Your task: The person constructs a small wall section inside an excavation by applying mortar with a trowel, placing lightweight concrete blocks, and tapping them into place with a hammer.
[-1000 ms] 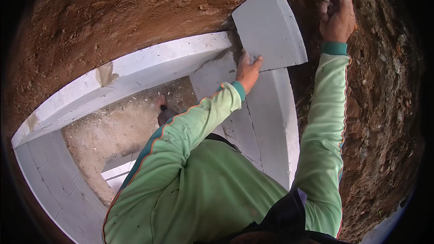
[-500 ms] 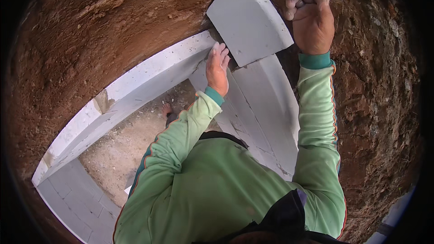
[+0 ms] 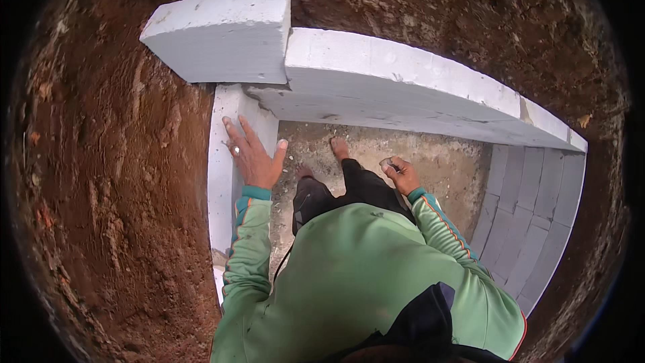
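My left hand (image 3: pixel 255 158) lies over the top of the left wall (image 3: pixel 222 208), fingers spread, with a ring on one finger; it appears to touch the wall's inner side. A large whitish block (image 3: pixel 228 50) rests higher, at the far left corner, just beyond those fingertips. My right hand (image 3: pixel 402 173) hangs above the floor inside the walls, fingers curled in and the thumb against them, with no object showing. Running right from the corner, the far wall (image 3: pixel 403 74) is made of pale blocks with grey mortar at the joints.
Reddish-brown earth (image 3: pixel 121 202) rises close outside the walls. A right-hand wall (image 3: pixel 524 215) shows several grey block courses. Underfoot is a rough, gritty floor (image 3: pixel 443 154), where my bare feet (image 3: pixel 340 148) stand.
The view has swung round to show a corner at the far left. My right hand, formerly raised beside a block, is now low near my body. My left hand now lies over the left wall.
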Demonstrator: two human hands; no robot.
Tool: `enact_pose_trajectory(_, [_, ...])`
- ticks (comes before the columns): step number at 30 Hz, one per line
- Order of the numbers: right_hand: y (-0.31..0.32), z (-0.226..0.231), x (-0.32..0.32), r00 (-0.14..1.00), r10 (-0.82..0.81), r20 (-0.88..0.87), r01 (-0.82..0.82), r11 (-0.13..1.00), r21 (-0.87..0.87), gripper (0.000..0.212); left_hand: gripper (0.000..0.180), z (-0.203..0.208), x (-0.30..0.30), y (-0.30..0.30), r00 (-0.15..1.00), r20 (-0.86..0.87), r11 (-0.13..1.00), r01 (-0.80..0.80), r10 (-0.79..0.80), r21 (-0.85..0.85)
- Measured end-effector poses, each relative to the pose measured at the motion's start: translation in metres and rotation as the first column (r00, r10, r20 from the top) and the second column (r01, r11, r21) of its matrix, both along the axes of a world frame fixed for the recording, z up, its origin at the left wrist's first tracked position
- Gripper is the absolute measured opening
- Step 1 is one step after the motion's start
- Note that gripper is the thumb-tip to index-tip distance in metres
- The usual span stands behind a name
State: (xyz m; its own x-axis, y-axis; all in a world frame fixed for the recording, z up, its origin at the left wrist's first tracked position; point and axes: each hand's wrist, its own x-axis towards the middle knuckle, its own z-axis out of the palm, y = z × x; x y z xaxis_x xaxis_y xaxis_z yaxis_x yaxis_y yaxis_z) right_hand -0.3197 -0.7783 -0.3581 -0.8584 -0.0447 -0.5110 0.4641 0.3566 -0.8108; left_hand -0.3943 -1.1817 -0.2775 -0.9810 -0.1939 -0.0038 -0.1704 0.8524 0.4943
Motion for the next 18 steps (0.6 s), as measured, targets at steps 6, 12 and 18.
enact_pose_trajectory(6, [0.055,-0.118,0.207,0.792,-0.570,0.220,0.417,0.767,0.487,0.048,0.098,-0.044,0.051,0.072,0.934,0.159,0.811,0.184,-0.321,0.556])
enact_pose_trajectory(12, [0.010,-0.147,0.346,0.306,-0.821,0.482,0.744,0.522,0.417,0.019,0.083,-0.194,0.114,-0.005,0.509,0.586,0.744,0.612,-0.630,0.268])
enact_pose_trajectory(18, [-0.026,-0.250,0.413,0.061,-0.778,0.626,0.876,0.342,0.339,0.020,0.080,-0.201,0.123,-0.093,0.257,0.882,0.709,0.695,-0.396,0.115])
